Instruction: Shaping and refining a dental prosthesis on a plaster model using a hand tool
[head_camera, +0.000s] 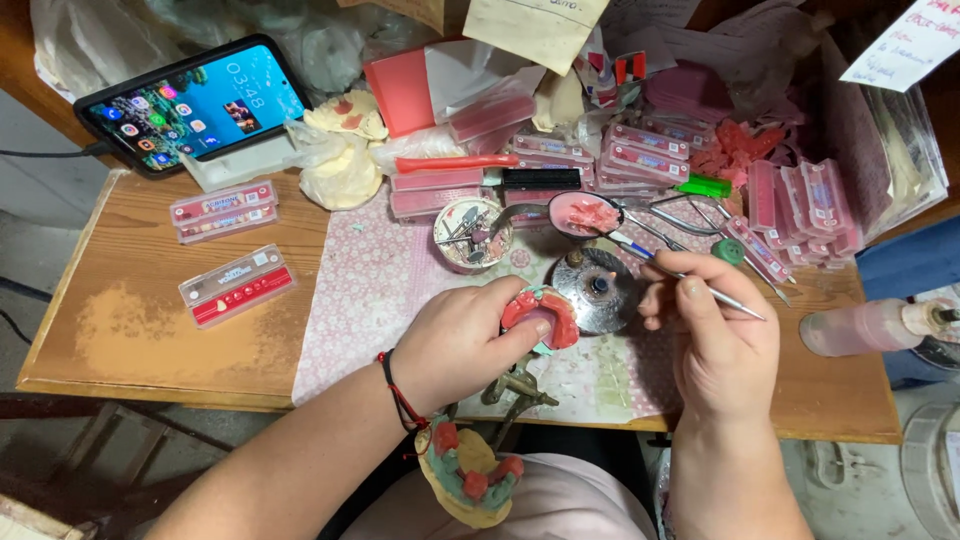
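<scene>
My left hand (455, 340) grips a pink wax denture base (541, 315) on a cast, held over the table's front edge. My right hand (715, 335) pinches a thin metal wax tool (690, 277), its tip lying over a small round metal burner (597, 289). The two hands are close together, the burner between them. A metal spoon (583, 214) holding pink wax rests just behind the burner. In my lap lies a yellow plaster cast (468, 478) with pink and green wax on it.
A phone (195, 103) on a stand sits at the back left. Flat boxes of teeth cards (235, 285) lie left; several more are stacked at back right (800, 205). A round tin of burs (472, 233), a pink bottle (870, 326) and plaster casts (340, 160) surround the patterned mat.
</scene>
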